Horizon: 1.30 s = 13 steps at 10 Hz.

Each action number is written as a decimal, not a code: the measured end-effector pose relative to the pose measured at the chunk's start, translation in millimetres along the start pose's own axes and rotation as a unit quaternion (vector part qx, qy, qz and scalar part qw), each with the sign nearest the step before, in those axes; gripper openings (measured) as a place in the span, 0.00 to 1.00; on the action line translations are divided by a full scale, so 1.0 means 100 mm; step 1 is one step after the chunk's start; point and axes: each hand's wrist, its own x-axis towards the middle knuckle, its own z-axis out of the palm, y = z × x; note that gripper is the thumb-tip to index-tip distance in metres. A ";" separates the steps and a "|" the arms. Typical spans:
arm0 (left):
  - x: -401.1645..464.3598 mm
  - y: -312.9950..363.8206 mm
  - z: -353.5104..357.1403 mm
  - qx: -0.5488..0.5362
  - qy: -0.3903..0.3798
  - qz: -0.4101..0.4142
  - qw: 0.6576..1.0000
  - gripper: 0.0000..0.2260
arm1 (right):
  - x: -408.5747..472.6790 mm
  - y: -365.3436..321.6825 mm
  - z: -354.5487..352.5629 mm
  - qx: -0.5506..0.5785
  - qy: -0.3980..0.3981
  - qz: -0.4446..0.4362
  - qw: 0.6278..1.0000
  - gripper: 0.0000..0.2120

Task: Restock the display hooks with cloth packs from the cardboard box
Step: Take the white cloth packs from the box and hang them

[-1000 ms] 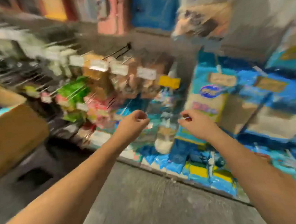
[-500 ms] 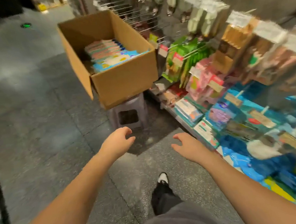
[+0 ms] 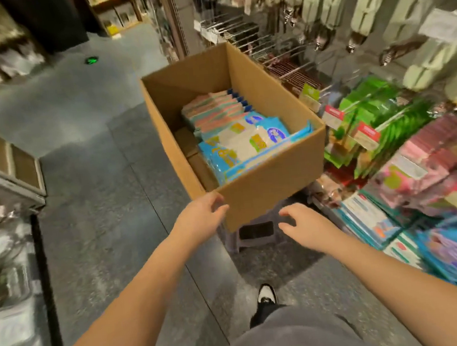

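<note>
An open cardboard box [image 3: 273, 185] stands on a small grey stool [image 3: 252, 233] in the aisle. Inside it lie stacks of blue and white cloth packs [image 3: 246, 140], with pink-edged packs behind them. My left hand [image 3: 201, 217] is at the box's near left corner, fingers curled against the cardboard and holding nothing. Just below the box's front wall hovers my right hand [image 3: 302, 224], fingers spread and empty. Display hooks [image 3: 238, 29] jut out from the rack on the right, behind the box.
The rack on the right carries green packs [image 3: 375, 114], pink packs [image 3: 427, 159] and blue packs [image 3: 452, 249] on hooks. A low shelf unit [image 3: 6, 166] stands at the left. My shoe [image 3: 265, 294] is on the grey tiled floor.
My view has swung left from the rack to the box. Both hands left the hanging packs and reached toward the box, the left one arriving at its near corner.
</note>
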 end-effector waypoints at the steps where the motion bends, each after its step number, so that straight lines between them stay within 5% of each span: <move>1: 0.54 -0.04 -0.39 -0.031 0.015 -0.008 0.999 0.11 | 0.53 -0.23 -0.33 0.004 0.027 -0.017 0.999 0.20; 4: 2.41 -0.20 -1.02 -0.028 -0.039 0.008 0.999 0.12 | 1.87 -0.61 -0.58 0.071 0.063 0.050 0.994 0.18; 7: 4.46 -0.55 -0.89 0.071 -0.252 0.057 0.963 0.09 | 3.01 -1.02 -0.35 0.153 0.117 0.240 0.952 0.17; 9: 5.18 -0.70 -0.51 0.125 -0.339 0.036 0.932 0.16 | 3.49 -1.10 -0.14 0.238 0.145 0.412 0.868 0.22; 10: 5.31 -0.70 -0.35 0.082 -0.360 -0.002 0.929 0.11 | 3.60 -1.09 -0.16 0.253 0.168 0.492 0.816 0.25; 13: 5.48 -0.83 -0.07 -0.104 -0.361 -0.097 0.922 0.33 | 3.73 -0.91 0.04 0.387 0.248 0.574 0.678 0.34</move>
